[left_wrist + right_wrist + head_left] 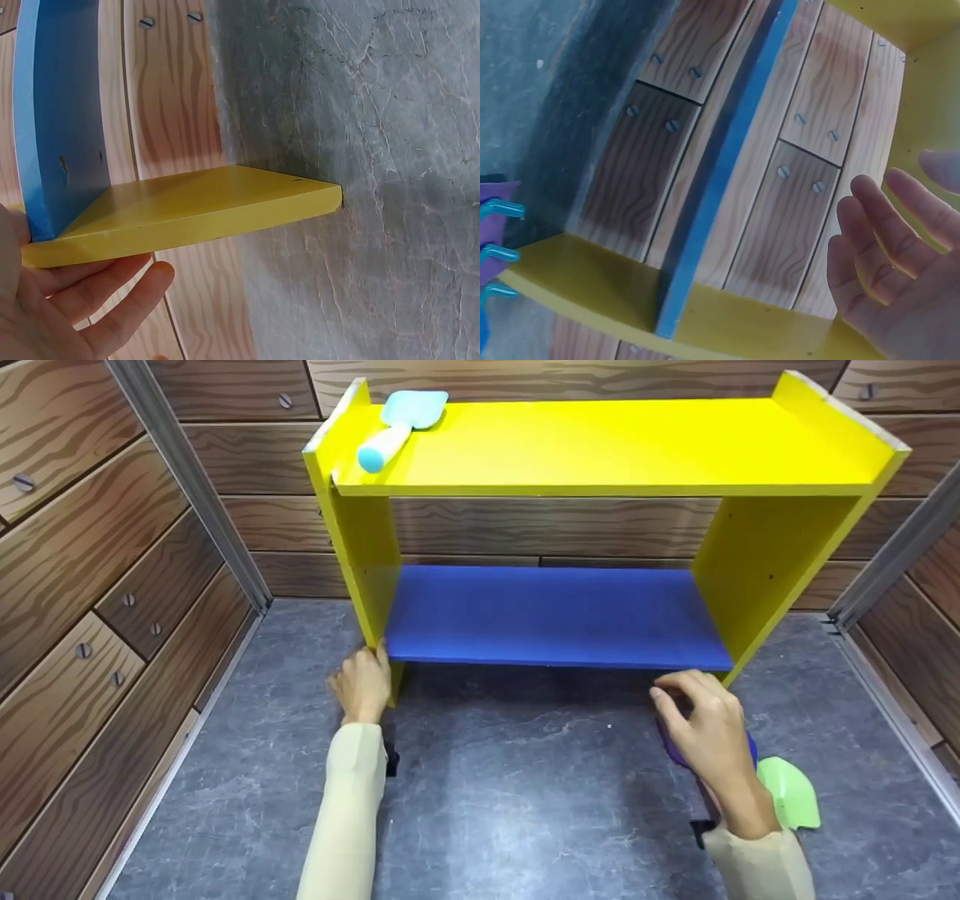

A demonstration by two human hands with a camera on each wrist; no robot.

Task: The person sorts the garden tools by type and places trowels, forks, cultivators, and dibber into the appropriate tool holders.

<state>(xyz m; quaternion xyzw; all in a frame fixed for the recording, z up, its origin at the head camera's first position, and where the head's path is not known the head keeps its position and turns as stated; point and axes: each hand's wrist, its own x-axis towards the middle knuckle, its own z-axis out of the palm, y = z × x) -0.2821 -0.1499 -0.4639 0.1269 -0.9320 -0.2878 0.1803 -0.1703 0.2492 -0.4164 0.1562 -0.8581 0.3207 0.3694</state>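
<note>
A small shelf unit stands upright on the floor, with yellow side panels [787, 562], a yellow top board [600, 446] and a blue lower board [547, 615]. My left hand [362, 679] grips the left side panel [195, 217] low down, beside the end of the blue board, its fingers behind the yellow panel. Near the lower right corner of the unit, my right hand [709, 720] hangs with loosely bent fingers and holds nothing. In the right wrist view its fingers [885, 255] are apart from the blue board's edge [720, 172].
A toy shovel [412, 409] with a light blue blade lies on the top board's left end. Under my right forearm are a purple thing [675, 746] and a green scoop-like piece [791, 791] on the grey floor [525, 810]. Wood-patterned walls [247, 457] enclose three sides.
</note>
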